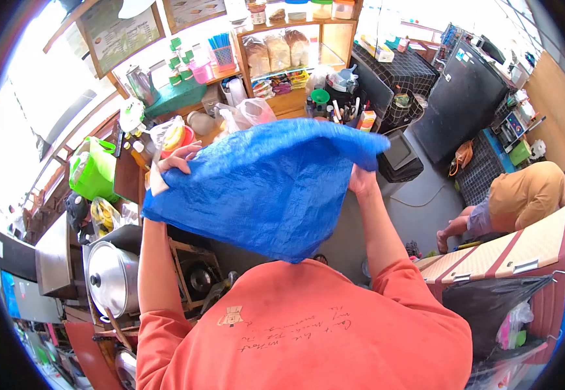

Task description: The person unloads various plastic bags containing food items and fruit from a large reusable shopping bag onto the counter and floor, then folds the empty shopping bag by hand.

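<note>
A crinkled blue tarp is stretched in the air between my two hands, in front of my chest. My left hand grips its upper left edge, with the fingers folded over the top. Beside those fingers, a small beige patch shows at the tarp's left corner. At the right end, my right hand holds the tarp from below; its fingers are mostly hidden behind the blue material. The tarp's upper right part is slightly blurred and sticks out past that hand.
Ahead stands a wooden shelf with bagged bread. A large lidded pot is at my left, near a green bag. To the right are a black fridge and a bent-over person behind a cream-and-maroon folding panel.
</note>
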The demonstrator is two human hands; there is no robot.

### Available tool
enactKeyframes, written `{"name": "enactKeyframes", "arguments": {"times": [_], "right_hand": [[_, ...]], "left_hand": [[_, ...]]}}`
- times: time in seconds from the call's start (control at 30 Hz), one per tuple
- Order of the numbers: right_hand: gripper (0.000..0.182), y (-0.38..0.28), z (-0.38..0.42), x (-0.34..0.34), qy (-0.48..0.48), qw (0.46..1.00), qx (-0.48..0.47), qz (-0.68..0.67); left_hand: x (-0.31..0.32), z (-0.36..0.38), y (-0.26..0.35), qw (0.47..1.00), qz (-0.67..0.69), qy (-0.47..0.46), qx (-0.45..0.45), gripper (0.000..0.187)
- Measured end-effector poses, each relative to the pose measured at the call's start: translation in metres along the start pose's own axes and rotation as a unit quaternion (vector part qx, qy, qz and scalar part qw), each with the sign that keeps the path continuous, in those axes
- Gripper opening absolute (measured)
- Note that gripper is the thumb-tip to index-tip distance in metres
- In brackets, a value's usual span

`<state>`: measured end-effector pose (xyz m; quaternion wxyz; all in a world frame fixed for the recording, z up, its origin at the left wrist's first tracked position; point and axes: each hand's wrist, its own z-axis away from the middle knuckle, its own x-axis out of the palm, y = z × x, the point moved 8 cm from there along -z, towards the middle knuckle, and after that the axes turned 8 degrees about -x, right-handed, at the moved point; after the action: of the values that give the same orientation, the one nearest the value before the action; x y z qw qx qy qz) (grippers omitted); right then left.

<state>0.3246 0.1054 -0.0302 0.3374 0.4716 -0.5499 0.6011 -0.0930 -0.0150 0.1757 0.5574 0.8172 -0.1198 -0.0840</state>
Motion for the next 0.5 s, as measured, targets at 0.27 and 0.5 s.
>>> {"name": "enactKeyframes", "arguments": {"times": [0.27, 0.5], "right_hand": [[0.039, -0.039, 0.01, 0.026, 0.054, 0.996, 0.012, 0.072], [0.028, -0.111, -0.008, 0.11, -0.017, 0.917, -0.062, 0.395]], "left_hand": [[0.019, 0.01, 0.006, 0.937, -0.347, -0.036, -0.01, 0.004], [0.027, 0.035, 0.025, 0.73, -0.674, 0.005, -0.113, 0.051]]}}
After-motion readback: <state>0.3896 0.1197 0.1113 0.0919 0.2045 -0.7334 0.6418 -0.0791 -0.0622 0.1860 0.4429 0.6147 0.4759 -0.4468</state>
